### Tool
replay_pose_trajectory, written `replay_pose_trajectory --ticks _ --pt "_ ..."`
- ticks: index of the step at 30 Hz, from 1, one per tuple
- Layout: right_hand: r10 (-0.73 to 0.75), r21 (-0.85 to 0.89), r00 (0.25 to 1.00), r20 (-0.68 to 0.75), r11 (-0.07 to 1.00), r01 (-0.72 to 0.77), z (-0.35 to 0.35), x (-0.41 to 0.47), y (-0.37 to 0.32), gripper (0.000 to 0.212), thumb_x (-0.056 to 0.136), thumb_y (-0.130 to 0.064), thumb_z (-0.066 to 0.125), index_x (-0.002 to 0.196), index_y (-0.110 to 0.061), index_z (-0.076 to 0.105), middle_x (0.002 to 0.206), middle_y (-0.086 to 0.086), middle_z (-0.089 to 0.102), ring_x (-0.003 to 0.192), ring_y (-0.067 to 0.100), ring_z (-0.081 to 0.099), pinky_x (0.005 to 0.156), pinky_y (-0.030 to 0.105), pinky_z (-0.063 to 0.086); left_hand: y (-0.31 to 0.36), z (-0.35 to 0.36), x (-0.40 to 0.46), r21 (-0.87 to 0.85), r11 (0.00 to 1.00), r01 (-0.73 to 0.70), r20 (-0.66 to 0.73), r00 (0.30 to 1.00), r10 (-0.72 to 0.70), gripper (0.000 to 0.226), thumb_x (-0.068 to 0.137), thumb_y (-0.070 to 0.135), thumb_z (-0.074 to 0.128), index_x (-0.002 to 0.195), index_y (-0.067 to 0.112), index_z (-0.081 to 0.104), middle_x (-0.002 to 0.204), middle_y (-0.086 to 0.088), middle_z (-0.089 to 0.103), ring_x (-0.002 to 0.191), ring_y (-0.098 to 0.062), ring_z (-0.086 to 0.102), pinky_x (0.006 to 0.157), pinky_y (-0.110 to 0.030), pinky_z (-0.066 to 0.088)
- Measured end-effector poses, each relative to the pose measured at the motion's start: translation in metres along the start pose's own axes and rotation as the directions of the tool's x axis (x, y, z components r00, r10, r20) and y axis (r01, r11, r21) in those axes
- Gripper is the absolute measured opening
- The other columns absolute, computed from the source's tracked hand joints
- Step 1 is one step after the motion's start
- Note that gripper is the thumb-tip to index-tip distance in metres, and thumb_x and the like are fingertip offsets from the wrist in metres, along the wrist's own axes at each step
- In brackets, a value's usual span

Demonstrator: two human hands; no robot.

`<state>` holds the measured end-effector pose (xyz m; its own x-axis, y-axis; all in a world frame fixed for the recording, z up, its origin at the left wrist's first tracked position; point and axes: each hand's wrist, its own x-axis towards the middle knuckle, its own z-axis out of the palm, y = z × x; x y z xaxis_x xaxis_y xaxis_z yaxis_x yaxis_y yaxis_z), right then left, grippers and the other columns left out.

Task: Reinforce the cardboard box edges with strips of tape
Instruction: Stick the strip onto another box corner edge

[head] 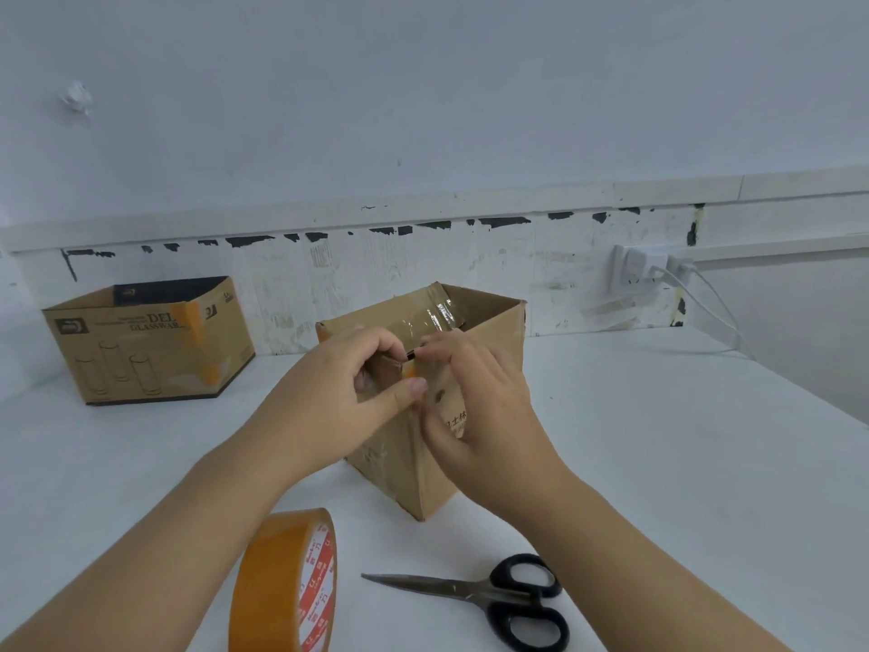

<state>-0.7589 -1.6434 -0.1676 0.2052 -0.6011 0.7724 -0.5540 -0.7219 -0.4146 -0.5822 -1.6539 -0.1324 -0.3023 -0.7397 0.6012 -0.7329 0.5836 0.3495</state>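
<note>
- Where the near corner of the open cardboard box (423, 463) meets its rim, both hands are bunched together; the box stands on the white table (658, 440), corner turned toward the person, likely so the vertical edge faces the fingers.
- Orange tape strip (408, 371) shows at the top of that corner, between the two hands; it appears to fold over the rim, though how far down it runs is hidden.
- Left hand (338, 397): fingers curled over the rim, thumb pressed flat onto the strip. Narrow, pinching grip on the box corner.
- Right hand (475, 407): fingers curled at the rim, thumb on the corner edge below the strip; seems to be smoothing or pinching too, but contact is partly hidden.
- Tape roll (287, 585) stands on edge near the front, scissors (489, 597) lie just beside it, blades together; both set down within reach, probably for the next strip.
- Second box (146, 341), printed, sits well apart at back left, orange tape already on one corner.
- Clear old tape glints on the far flap.
</note>
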Motion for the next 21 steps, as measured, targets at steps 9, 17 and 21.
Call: replay_pose_trajectory --ticks 9,17,21 --pt "0.025 0.031 1.000 0.002 0.999 -0.025 -0.039 0.012 0.003 0.048 0.085 -0.002 0.053 0.129 -0.023 0.054 0.136 -0.010 0.052 0.130 0.000 0.039 0.109 0.020 0.028 -0.013 -0.021 -0.005 0.083 0.996 -0.012 0.024 1.000 0.010 0.018 0.090 0.037 0.053 0.104 0.047 0.055 0.095 0.030 0.051 0.088 0.005 0.051 0.062 -0.010 0.040" --pt "0.101 0.042 0.994 0.051 0.994 -0.103 -0.055 0.018 0.020 0.063 0.080 0.013 0.036 0.125 -0.025 0.059 0.127 -0.019 0.051 0.127 -0.004 0.039 0.105 0.004 0.022 -0.047 -0.048 -0.016 0.163 0.984 0.068 0.037 0.997 -0.075 0.026 0.093 0.024 0.055 0.100 0.050 0.053 0.126 0.024 0.044 0.090 -0.002 0.053 0.069 -0.018 0.039" --pt "-0.023 0.006 0.989 0.145 1.000 0.022 -0.039 0.014 0.014 0.057 0.074 0.013 0.043 0.118 -0.016 0.066 0.128 -0.007 0.060 0.122 -0.013 0.033 0.111 0.011 0.018 -0.055 -0.054 -0.016 0.218 0.970 0.107 -0.001 0.994 -0.109 0.026 0.093 0.018 0.056 0.099 0.043 0.056 0.132 0.014 0.044 0.085 -0.004 0.052 0.068 -0.023 0.039"
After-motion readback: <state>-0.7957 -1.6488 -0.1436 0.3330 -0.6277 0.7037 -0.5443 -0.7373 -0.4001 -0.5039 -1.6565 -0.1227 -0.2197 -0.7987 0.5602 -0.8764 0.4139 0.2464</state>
